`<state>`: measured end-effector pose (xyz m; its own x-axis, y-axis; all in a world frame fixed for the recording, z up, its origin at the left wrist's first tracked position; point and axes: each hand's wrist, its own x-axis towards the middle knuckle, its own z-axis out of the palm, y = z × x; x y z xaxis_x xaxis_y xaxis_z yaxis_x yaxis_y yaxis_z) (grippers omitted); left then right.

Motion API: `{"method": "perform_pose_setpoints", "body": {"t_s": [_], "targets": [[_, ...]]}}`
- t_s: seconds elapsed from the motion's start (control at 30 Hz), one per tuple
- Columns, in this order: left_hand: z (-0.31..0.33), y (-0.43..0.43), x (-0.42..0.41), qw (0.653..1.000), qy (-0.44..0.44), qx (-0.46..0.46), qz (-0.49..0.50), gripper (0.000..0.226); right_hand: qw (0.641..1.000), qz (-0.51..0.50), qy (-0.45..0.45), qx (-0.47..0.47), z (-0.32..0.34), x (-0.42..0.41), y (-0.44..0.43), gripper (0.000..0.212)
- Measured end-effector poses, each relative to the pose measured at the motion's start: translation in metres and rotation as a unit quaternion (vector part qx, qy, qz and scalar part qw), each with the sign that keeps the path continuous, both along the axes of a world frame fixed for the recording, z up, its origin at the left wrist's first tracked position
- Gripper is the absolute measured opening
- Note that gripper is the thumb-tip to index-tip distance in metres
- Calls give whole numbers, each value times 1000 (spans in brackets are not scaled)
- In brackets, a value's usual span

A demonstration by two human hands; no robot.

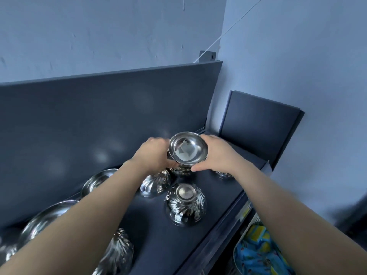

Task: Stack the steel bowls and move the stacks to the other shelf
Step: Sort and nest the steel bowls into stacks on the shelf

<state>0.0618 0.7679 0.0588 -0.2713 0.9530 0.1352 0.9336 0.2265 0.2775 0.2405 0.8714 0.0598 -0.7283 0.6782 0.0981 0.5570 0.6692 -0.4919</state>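
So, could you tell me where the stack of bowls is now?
In the head view, the stack of bowls is centre frame near the right end of the shelf, gripped between the left hand and right hand, behind an upside-down ribbed bowl.

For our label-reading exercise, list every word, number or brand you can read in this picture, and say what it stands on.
Nothing here can be read.
The shelf-edge label: yellowish, print too blurred to read.
The blue and yellow packets below: wording, if any, too blurred.
The held stack of steel bowls: no marks visible.
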Motion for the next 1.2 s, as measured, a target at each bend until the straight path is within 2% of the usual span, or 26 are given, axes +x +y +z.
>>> {"method": "perform_pose_setpoints", "body": {"t_s": [0.27,0.37,0.43,0.53,0.63,0.77,0.93,1.07,1.2], "targets": [[-16,5,-8,998,-60,-33,-1,36,999,1,-46,2,-17,-18,9,87],[-20,6,-11,998,-61,-34,1,40,998,-7,-63,-4,-16,-16,8,93],[-20,0,-9,999,-16,-36,3,43,997,-9,-72,8,-15,-11,5,97],[-13,-16,-1,997,74,-14,4,46,996,-5,-68,53,-10,4,-8,91],[-8,-35,11,994,107,11,-16,46,992,-7,-75,100,-7,22,-24,82],[-12,-59,29,995,89,-22,-46,49,991,7,-107,81,-17,43,-47,84],[-39,-70,43,988,49,-131,-57,56,985,34,-166,22,-41,55,-72,92],[-62,-69,46,987,-19,-152,-55,64,984,23,-179,-12,-59,50,-78,69],[-70,-69,46,989,-42,-132,-47,57,989,11,-146,-23,-67,49,-79,58]]}}
